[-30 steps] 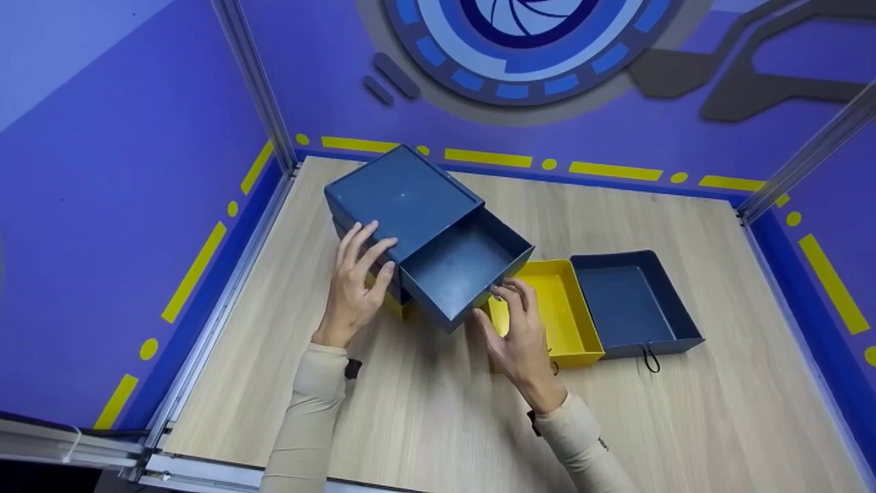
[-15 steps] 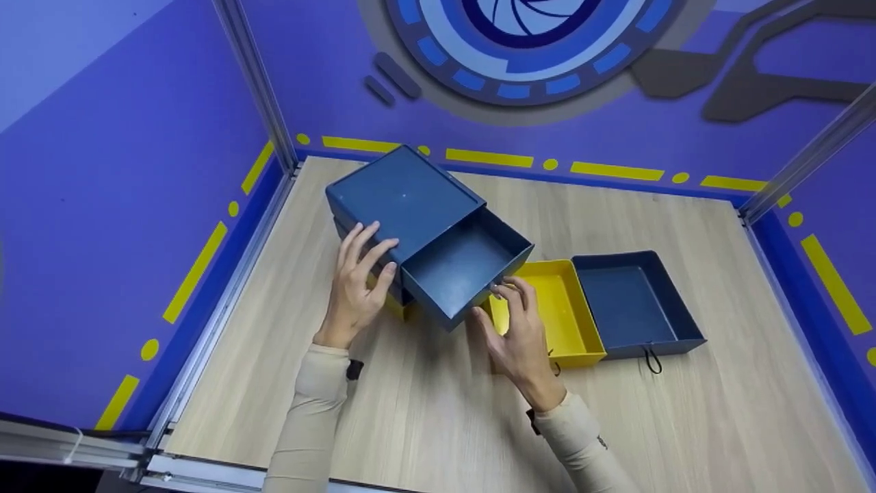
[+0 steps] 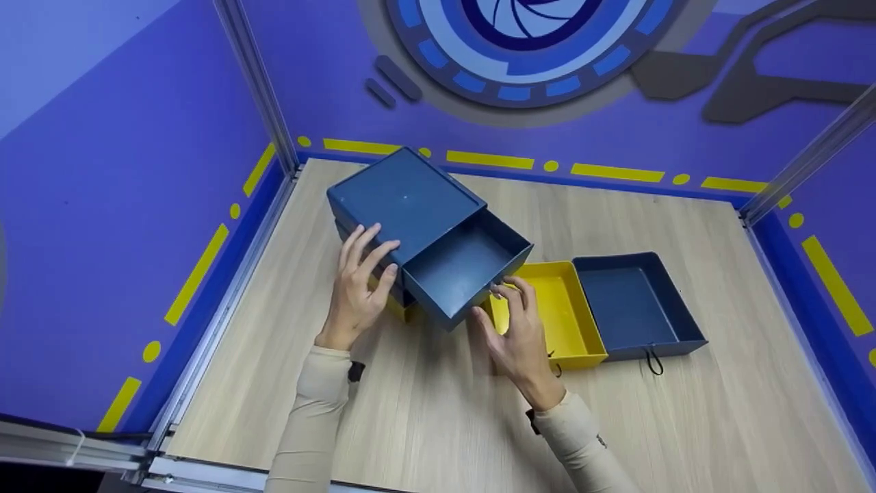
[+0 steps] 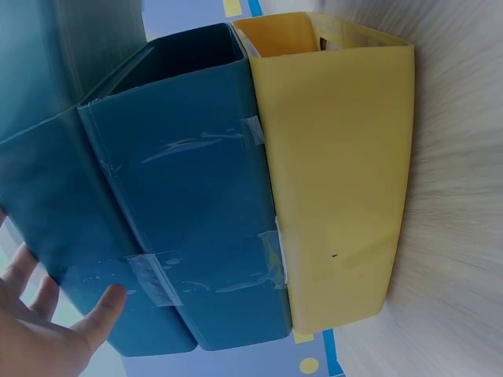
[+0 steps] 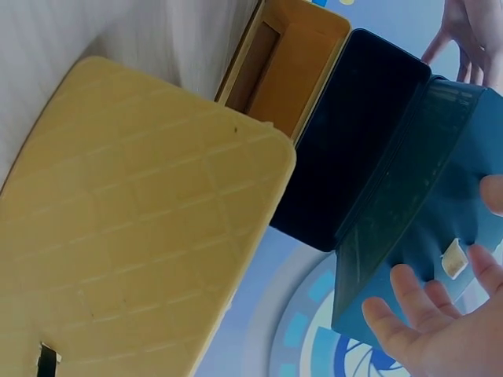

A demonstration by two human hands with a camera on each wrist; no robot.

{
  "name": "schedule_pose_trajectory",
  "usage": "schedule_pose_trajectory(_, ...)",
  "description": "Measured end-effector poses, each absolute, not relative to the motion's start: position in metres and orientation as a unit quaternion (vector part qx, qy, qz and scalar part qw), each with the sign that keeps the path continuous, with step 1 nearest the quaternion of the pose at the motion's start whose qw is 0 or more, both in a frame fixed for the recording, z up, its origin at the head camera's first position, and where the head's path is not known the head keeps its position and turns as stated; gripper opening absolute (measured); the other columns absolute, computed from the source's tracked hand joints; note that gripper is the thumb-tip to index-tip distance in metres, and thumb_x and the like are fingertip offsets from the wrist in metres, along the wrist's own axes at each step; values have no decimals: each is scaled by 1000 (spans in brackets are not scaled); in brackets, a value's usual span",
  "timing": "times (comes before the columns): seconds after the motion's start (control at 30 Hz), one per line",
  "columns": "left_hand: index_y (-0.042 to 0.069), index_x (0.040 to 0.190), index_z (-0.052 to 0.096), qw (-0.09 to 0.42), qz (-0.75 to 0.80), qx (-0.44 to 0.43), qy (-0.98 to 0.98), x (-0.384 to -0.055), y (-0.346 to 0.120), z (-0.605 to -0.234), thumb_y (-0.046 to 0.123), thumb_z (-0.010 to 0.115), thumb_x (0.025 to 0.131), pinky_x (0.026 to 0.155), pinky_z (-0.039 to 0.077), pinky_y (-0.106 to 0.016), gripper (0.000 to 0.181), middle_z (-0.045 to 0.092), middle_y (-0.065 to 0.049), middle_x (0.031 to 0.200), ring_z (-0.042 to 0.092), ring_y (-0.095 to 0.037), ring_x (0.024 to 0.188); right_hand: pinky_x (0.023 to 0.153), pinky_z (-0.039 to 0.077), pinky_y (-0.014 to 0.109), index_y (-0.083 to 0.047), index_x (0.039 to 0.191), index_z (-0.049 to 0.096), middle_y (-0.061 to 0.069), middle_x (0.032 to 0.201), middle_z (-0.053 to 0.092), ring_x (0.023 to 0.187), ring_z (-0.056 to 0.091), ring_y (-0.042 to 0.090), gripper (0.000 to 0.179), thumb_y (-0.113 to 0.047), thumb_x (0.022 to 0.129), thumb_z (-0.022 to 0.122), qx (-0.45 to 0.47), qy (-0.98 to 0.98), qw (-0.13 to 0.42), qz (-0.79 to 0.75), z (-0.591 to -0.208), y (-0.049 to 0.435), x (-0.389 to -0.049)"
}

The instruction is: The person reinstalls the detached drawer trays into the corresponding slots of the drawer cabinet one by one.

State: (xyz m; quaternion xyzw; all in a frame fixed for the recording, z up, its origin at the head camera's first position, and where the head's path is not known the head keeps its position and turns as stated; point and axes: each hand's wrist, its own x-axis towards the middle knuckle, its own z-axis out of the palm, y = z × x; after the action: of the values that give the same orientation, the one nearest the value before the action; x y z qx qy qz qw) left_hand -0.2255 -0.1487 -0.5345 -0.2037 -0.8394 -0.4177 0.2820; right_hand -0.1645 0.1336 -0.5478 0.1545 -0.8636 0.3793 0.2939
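A dark blue drawer unit (image 3: 407, 195) stands on the table, stacked on another blue unit (image 4: 181, 196) and a yellow one (image 4: 338, 188) at the bottom. Out of the top unit a blue drawer (image 3: 465, 263) is partly pulled, with nothing inside. My left hand (image 3: 359, 287) rests spread on the top unit's left edge, fingers over the top and thumb against the side. At the drawer's front my right hand (image 3: 517, 329) has bent fingers and thumb around a small pull; a pale spot (image 5: 453, 259) shows between the fingers in the right wrist view.
Right of the stack lie a yellow drawer (image 3: 561, 311) and a dark blue drawer (image 3: 629, 301) side by side, both with hollow sides up. A black loop (image 3: 653, 361) hangs from the blue one's front. Purple panels (image 3: 137, 205) with metal posts enclose the wooden table (image 3: 424, 424).
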Motion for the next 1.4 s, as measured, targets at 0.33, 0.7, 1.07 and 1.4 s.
schedule_pose_trajectory(0.33,20,141,68,280,-417,-200,-841,-224,-151,-537,22,64,105,127,27,-68,37,47,-12,165,31,-38,160,90,63,47,-4,128,63,26,142,55,108,68,33,45,-15,92,85,155,-863,287,386,-550,132,-165)
schedule_pose_trajectory(0.7,20,139,69,283,-414,-201,-842,-224,-151,-536,22,64,105,127,27,-68,34,48,-12,164,31,-39,160,89,63,49,-4,129,63,25,142,55,108,68,35,44,-15,93,84,148,-864,281,391,-551,129,-168)
schedule_pose_trajectory(1.07,19,137,70,287,-421,-200,-837,-225,-149,-536,21,65,105,128,26,-67,33,49,-12,164,31,-38,160,97,61,52,-3,130,63,21,145,54,112,67,33,44,-17,94,83,141,-863,274,401,-550,126,-170)
schedule_pose_trajectory(1.4,19,135,71,288,-427,-196,-835,-227,-146,-536,22,64,105,128,25,-66,31,49,-12,164,31,-38,160,97,61,53,-4,132,62,21,146,53,115,66,34,43,-18,96,81,134,-861,266,411,-551,124,-174)
